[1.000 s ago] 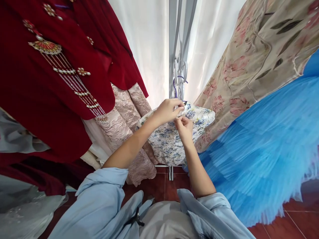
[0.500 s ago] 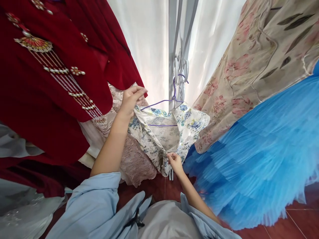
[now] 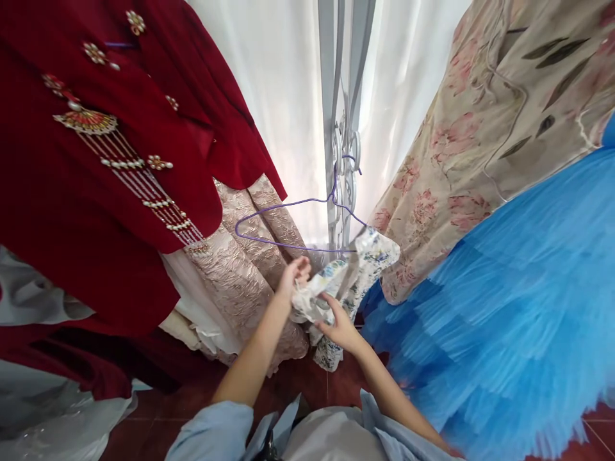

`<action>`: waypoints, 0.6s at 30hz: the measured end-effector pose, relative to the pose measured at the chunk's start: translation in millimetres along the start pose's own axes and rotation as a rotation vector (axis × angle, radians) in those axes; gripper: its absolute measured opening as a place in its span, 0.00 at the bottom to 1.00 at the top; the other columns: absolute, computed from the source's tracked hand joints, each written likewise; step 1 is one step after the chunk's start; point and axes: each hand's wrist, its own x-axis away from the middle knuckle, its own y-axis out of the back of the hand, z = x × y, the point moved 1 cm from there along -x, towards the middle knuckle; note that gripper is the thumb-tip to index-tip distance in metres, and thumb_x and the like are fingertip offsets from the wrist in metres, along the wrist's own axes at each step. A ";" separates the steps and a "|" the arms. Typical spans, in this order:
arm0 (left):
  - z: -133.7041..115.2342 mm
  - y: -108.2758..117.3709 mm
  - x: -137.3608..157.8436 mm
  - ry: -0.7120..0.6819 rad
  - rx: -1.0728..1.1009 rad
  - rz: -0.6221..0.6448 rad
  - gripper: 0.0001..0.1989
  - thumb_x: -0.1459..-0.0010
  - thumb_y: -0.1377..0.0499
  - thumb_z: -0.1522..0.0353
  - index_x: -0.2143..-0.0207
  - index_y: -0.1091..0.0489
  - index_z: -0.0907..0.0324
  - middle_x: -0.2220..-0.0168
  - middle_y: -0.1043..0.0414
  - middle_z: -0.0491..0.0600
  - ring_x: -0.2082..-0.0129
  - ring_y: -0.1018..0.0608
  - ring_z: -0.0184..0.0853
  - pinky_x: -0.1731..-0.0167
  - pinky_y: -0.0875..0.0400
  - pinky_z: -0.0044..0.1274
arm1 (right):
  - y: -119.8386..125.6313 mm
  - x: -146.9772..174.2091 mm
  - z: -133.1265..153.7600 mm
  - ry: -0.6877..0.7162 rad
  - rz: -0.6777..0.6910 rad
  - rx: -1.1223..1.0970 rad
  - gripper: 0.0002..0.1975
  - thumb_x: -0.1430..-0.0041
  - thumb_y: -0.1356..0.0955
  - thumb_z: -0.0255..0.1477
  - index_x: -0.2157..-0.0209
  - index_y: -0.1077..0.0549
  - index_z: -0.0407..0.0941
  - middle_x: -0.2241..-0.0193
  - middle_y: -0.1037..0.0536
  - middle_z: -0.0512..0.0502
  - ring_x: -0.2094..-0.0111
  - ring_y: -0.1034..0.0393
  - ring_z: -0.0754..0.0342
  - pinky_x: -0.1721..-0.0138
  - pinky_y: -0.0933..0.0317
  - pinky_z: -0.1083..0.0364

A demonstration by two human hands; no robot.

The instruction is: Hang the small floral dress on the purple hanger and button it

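Note:
A white sleeveless top with a blue flower print (image 3: 377, 250) hangs by one shoulder from the right arm of a purple wire hanger (image 3: 283, 205). The hanger's left arm is bare. Below the hanger, the rest of the top is bunched between my hands. My left hand (image 3: 292, 282) is at its left edge, fingers curled against the cloth and slightly blurred. My right hand (image 3: 340, 326) grips the bunched cloth between thumb and fingers, a little lower and to the right. The top's lower end dangles under my hands.
The hanger hooks onto a grey-white metal stand (image 3: 343, 141) before white curtains (image 3: 269, 89). Left hang a beaded red velvet jacket (image 3: 192, 147) and pink brocade cloth (image 3: 235, 269). On the right are a beige floral garment (image 3: 446, 153) and ruffled blue tulle (image 3: 504, 288). The floor (image 3: 312, 384) is red tile.
The top's left shoulder has come off the hanger. My left hand has moved down and right, bringing that side toward my right hand, which has shifted slightly lower.

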 end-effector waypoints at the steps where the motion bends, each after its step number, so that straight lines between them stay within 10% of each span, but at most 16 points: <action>1: 19.4 -16.2 8.2 0.001 -0.030 -0.012 0.19 0.47 0.37 0.52 0.73 0.34 0.58 0.84 0.46 0.37 0.89 0.50 0.22 0.89 0.56 0.18 | -0.5 3.3 2.4 0.003 0.066 0.016 0.27 0.53 0.28 0.25 0.48 0.26 0.45 0.50 0.23 0.41 0.51 0.29 0.43 0.47 0.36 0.47; 8: 94.6 -80.6 56.0 -0.163 -0.618 0.422 0.22 0.36 0.46 0.52 0.66 0.24 0.61 0.74 0.29 0.47 0.73 0.29 0.32 0.70 0.35 0.22 | 31.0 41.2 19.4 -0.188 0.317 -0.059 0.13 0.53 0.30 0.23 0.62 0.22 0.44 0.62 0.19 0.47 0.57 0.26 0.44 0.52 0.33 0.48; 12: 123.8 -68.7 73.6 0.023 -0.503 0.571 0.32 0.39 0.49 0.43 0.65 0.23 0.61 0.67 0.25 0.52 0.66 0.25 0.37 0.61 0.31 0.27 | 80.9 67.8 24.7 -0.347 0.251 -0.240 0.15 0.52 0.26 0.30 0.60 0.22 0.44 0.63 0.19 0.45 0.60 0.26 0.46 0.54 0.32 0.48; 18: 141.8 -41.3 104.1 0.296 -0.602 0.724 0.24 0.57 0.29 0.52 0.66 0.23 0.62 0.70 0.28 0.46 0.70 0.29 0.33 0.67 0.34 0.22 | 191.3 123.2 6.2 -0.407 0.018 -0.588 0.18 0.61 0.23 0.40 0.66 0.20 0.48 0.77 0.21 0.42 0.77 0.26 0.43 0.73 0.31 0.47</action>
